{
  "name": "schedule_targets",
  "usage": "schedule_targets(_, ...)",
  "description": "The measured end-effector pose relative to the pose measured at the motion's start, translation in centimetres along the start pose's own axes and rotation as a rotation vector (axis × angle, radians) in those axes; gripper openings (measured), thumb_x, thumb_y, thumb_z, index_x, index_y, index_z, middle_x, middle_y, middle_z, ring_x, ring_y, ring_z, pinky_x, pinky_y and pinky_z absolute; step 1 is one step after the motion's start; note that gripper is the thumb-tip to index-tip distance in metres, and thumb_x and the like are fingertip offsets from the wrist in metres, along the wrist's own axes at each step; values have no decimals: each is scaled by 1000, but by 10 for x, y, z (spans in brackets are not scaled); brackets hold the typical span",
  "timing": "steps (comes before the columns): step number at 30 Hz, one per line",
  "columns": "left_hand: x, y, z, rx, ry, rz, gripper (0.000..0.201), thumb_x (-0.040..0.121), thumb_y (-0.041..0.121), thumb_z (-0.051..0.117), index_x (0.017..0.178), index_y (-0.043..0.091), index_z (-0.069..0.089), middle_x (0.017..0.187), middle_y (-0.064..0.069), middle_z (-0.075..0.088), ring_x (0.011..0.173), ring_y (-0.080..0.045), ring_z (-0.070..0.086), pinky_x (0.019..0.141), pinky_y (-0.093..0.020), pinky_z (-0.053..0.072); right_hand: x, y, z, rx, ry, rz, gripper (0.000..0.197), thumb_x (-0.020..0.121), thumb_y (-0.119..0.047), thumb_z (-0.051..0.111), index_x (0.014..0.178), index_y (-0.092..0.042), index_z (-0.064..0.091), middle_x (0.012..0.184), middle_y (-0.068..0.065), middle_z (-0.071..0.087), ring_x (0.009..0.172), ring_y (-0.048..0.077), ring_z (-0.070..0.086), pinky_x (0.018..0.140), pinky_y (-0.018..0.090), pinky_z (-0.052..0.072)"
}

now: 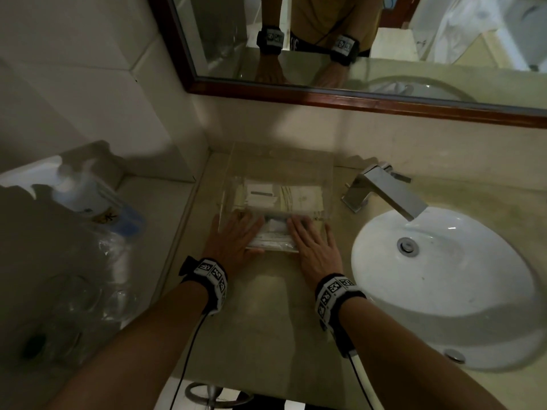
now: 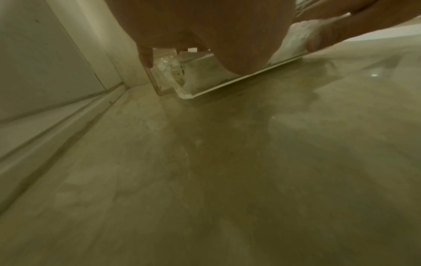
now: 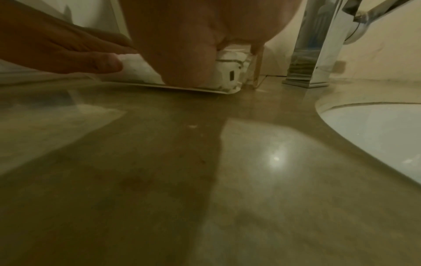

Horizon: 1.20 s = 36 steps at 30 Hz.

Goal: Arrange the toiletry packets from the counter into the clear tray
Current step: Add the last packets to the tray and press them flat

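Observation:
The clear tray stands on the beige counter against the back wall, left of the faucet. White flat packets lie inside it. Another white toiletry packet lies at the tray's near edge. My left hand rests flat on the packet's left end, fingers straight. My right hand rests flat on its right end. In the left wrist view my palm covers the packet beside the tray wall. The right wrist view shows the packet under my palm.
A chrome faucet and white sink basin lie close on the right. A pump bottle and clear plastic wraps sit on the lower ledge at the left. A framed mirror hangs above the counter.

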<state>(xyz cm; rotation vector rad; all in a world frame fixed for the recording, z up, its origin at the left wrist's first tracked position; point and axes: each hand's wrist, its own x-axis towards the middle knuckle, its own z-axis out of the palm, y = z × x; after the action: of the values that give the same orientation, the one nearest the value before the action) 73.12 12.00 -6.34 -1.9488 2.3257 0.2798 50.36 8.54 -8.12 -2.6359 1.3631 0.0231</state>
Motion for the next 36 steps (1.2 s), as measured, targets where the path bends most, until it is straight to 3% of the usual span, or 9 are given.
schedule_targets(3,4,-2,-2,36,57,45,70,89,67,10,139,26,38,134,-5,59,121,-28,59,97,-56,46,1,-5,-5,-14,-14,9,78,95,-27,47,152,-20,-6,160,-2,-9,147,23,-7,118,55,3)
schedule_targets(6,6,-4,-1,60,83,77,67,85,64,25,141,28,33,135,-6,57,121,-29,58,97,-53,47,1,-5,-10,-47,-26,14,87,87,-25,61,153,-18,5,162,3,9,149,25,10,116,54,12)
schedule_targets(13,14,2,-11,118,135,70,59,83,55,32,135,28,38,118,-7,68,106,-29,67,89,-48,53,12,-8,-18,-64,-57,47,89,84,-22,64,153,-20,8,157,2,17,146,27,16,117,52,12)
schedule_targets(17,21,1,-11,173,155,93,61,81,54,55,134,29,38,115,-8,68,103,-30,67,85,-47,54,17,-7,-19,-98,1,49,87,70,-22,78,145,-21,34,145,3,38,137,30,33,110,52,28)
schedule_targets(19,24,1,-10,195,170,92,60,82,51,56,134,29,39,116,-9,67,104,-30,66,86,-46,53,20,-4,-20,-79,45,65,88,63,-25,82,138,-22,35,138,4,43,130,29,40,106,51,34)
schedule_targets(23,31,7,-17,191,167,41,68,66,44,81,127,23,60,115,-12,68,102,-31,68,84,-48,54,31,3,-26,-54,177,126,75,63,-28,82,127,-19,44,123,7,55,110,29,54,92,47,44)
schedule_targets(27,38,7,-21,188,134,-7,66,61,41,85,120,16,66,114,-10,69,102,-31,68,84,-50,53,42,9,-33,-27,172,162,59,66,-31,79,117,-24,50,119,3,55,110,27,53,88,51,43)
schedule_targets(31,48,2,-21,212,112,-5,60,64,37,84,116,14,67,112,-10,69,101,-34,67,83,-50,53,51,12,-41,61,59,197,61,73,-35,76,125,-26,44,136,1,47,131,27,39,100,60,37)
schedule_targets(36,60,-2,-36,209,92,20,55,68,40,80,113,12,66,108,-9,67,94,-33,65,77,-44,53,61,20,-46,141,11,196,55,86,-11,60,135,-25,39,151,-3,32,145,22,22,110,60,26)
